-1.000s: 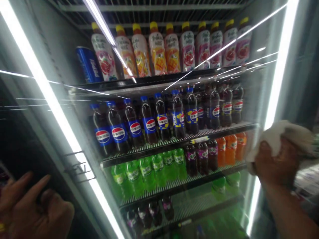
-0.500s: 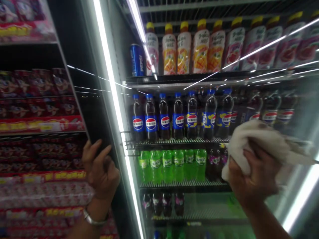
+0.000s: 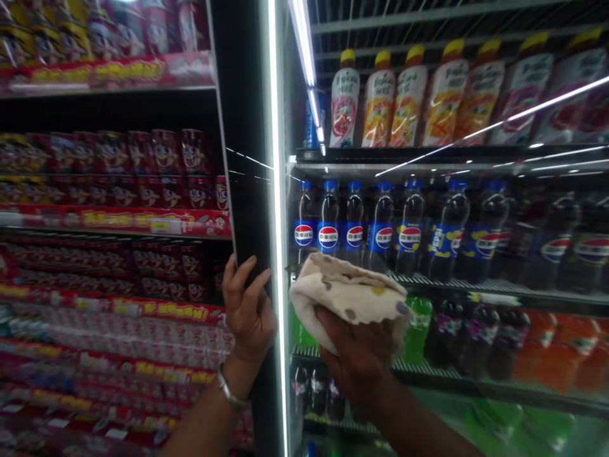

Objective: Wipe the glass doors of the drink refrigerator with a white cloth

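Observation:
My right hand (image 3: 362, 355) presses a stained white cloth (image 3: 349, 297) against the glass door (image 3: 476, 266) of a drinks fridge, near the door's left edge. My left hand (image 3: 248, 312), a metal bangle on its wrist, grips the dark left edge of the fridge (image 3: 247, 190) beside the lit strip (image 3: 275, 158), fingers wrapped on it. Behind the glass stand cola bottles (image 3: 380, 225) with blue labels, level with the cloth.
Juice bottles (image 3: 409, 98) with yellow caps fill the fridge's upper shelf, and green, purple and orange bottles (image 3: 547, 352) sit below. To the left, store shelves (image 3: 118, 219) hold rows of red snack packets.
My right hand has swept the cloth leftward across the glass to the door's left edge. The view has swung left, showing more of the snack shelves. My left hand has stayed on the fridge edge.

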`<state>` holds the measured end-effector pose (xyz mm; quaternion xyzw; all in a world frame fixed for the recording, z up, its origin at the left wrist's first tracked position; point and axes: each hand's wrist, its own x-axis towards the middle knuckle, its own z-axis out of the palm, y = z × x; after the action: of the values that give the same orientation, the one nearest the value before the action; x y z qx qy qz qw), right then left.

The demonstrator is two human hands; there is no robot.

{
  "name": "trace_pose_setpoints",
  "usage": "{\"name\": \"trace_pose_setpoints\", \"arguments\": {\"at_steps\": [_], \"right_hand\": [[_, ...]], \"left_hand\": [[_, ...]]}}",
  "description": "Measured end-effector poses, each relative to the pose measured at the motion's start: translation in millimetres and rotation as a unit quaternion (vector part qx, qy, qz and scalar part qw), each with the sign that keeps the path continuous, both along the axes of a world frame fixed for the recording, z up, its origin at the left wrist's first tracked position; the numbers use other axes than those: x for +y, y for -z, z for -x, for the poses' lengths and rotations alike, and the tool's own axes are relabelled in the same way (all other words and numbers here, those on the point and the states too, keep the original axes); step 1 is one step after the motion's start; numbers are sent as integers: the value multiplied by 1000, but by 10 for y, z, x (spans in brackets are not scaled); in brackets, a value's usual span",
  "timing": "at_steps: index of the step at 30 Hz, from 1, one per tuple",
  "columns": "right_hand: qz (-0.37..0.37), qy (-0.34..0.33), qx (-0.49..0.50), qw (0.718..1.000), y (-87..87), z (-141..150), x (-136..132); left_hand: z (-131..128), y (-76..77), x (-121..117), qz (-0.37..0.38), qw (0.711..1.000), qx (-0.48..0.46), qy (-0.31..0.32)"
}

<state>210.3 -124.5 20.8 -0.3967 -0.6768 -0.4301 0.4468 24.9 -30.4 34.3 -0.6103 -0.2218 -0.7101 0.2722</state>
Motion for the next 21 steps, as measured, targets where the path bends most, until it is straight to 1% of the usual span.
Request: {"name": "trace_pose_setpoints", "arguments": {"at_steps": [2, 4, 7, 9, 13, 18, 21], "right_hand": [[11, -42, -6, 999, -53, 164, 53], [30, -68, -24, 997, -101, 283, 93], [50, -76, -46, 995, -151, 364, 129], [39, -73, -49, 995, -179, 359, 139], [-30, -72, -27, 997, -263, 237, 122], [-43, -19, 35, 998, -394, -86, 44], [-82, 4, 60, 995, -418, -297, -13]], "left_hand": [[-1, 4, 3, 2, 1000, 3, 3], [-3, 7, 10, -4, 1000, 4, 5], [0, 6, 20, -19, 1000, 4, 9], [12, 4, 25, -21, 1000, 9, 12], [37, 6, 37, -18, 1000, 18, 14], [33, 17, 44, -3, 1000, 11, 0], [31, 20, 47, -1, 1000, 5, -7]]}}
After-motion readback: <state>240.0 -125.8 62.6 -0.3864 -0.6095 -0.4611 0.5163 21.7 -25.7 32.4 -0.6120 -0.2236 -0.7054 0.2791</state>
